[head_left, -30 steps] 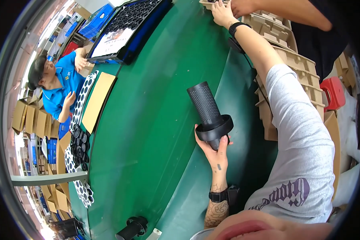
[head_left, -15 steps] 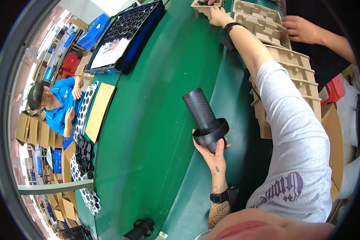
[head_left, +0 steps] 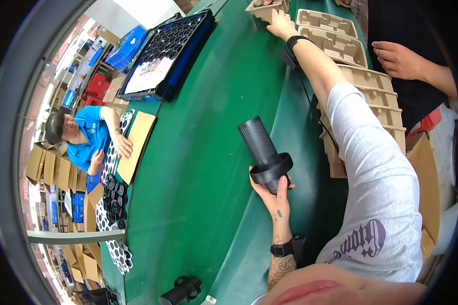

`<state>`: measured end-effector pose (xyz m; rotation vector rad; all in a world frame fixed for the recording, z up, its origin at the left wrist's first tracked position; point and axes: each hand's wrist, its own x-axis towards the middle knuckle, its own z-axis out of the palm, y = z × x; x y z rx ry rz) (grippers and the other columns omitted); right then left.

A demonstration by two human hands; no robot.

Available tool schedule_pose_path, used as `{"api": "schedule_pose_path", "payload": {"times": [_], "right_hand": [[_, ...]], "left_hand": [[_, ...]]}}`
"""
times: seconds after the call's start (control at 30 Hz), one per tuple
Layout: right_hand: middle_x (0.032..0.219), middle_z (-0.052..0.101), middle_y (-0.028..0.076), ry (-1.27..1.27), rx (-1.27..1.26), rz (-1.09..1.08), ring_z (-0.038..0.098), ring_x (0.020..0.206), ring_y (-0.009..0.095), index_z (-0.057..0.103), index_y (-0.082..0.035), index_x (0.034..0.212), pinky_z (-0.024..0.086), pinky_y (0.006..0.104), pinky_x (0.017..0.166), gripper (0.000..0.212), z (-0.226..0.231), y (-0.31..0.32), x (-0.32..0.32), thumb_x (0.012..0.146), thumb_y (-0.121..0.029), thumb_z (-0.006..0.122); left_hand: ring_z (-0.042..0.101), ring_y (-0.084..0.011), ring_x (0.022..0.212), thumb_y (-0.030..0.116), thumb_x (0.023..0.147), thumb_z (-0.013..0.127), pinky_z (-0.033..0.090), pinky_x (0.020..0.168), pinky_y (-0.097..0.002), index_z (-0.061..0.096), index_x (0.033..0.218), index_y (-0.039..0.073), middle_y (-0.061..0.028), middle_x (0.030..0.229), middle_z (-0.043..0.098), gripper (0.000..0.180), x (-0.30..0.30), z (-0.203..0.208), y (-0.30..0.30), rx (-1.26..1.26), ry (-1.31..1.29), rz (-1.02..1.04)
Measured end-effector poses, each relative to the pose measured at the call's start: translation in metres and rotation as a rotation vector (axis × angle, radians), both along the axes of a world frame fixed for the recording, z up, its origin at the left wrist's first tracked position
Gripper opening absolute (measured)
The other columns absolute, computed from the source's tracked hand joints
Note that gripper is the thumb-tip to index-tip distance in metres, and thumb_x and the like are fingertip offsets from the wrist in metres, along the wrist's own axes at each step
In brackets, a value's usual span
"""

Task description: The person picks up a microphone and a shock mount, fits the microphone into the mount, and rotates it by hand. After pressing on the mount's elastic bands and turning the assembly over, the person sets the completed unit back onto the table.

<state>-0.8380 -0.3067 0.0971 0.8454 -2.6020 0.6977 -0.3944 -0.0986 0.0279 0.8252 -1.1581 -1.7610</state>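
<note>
Along the long green counter, tan moulded trays lie overlapped at the right side, seemingly nested to save room, with a single tray at the far end. The black perforated cylinder tilts over the counter, the left hand curled around its narrow end below the collar, perhaps sparing the perforated surface; the right hand reaches the single tray's edge, whether pinching it I cannot tell.
</note>
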Motion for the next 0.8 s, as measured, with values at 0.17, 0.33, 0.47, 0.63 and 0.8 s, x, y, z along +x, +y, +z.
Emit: {"api": "schedule_pose_path", "payload": {"times": [0.17,0.33,0.47,0.63,0.8], "right_hand": [[0.130,0.048,0.021,-0.028,0.021,0.094,0.048,0.119,0.040,0.039,-0.005,0.134,0.045,0.0478,0.096,0.070,0.021,0.003,-0.009,0.077,-0.031,0.069],[0.125,0.055,0.021,-0.031,0.090,0.185,0.054,0.115,0.037,0.045,-0.004,0.130,0.047,0.0441,0.095,0.063,0.033,0.000,-0.009,0.079,-0.034,0.067],[0.113,0.062,0.022,0.122,-0.059,0.157,0.062,0.102,0.039,0.051,-0.001,0.124,0.050,0.0458,0.090,0.059,0.029,0.015,-0.035,0.078,-0.033,0.067],[0.112,0.065,0.012,-0.231,0.519,0.664,0.065,0.092,0.028,0.055,-0.004,0.124,0.053,0.0358,0.074,0.053,0.082,0.039,0.042,0.080,-0.031,0.065],[0.123,0.059,0.009,-0.767,0.440,1.199,0.059,0.105,0.018,0.040,-0.004,0.139,0.047,0.0313,0.087,0.064,0.126,0.140,0.172,0.089,-0.037,0.064]], "left_hand": [[0.060,-0.0188,0.081,0.007,0.088,0.063,0.056,0.061,-0.0319,0.007,0.146,0.009,-0.0158,0.115,0.048,0.081,-0.001,-0.001,0.000,-0.016,-0.007,-0.004],[0.059,-0.0186,0.079,0.009,0.088,0.063,0.056,0.059,-0.0314,0.007,0.146,0.009,-0.0158,0.111,0.050,0.081,0.004,-0.003,-0.003,-0.023,-0.005,0.015],[0.060,-0.0186,0.078,0.009,0.088,0.062,0.056,0.058,-0.0306,0.007,0.146,0.010,-0.0167,0.112,0.050,0.080,-0.005,-0.009,-0.002,0.007,0.016,-0.016],[0.060,-0.0188,0.078,0.007,0.088,0.062,0.055,0.057,-0.0294,0.006,0.146,0.012,-0.0179,0.118,0.046,0.081,0.004,-0.007,-0.009,-0.029,0.074,0.040],[0.059,-0.0237,0.094,-0.001,0.079,0.068,0.055,0.079,-0.0366,0.003,0.147,0.013,-0.0178,0.125,0.042,0.096,0.003,0.008,-0.003,-0.176,0.158,0.065]]}}
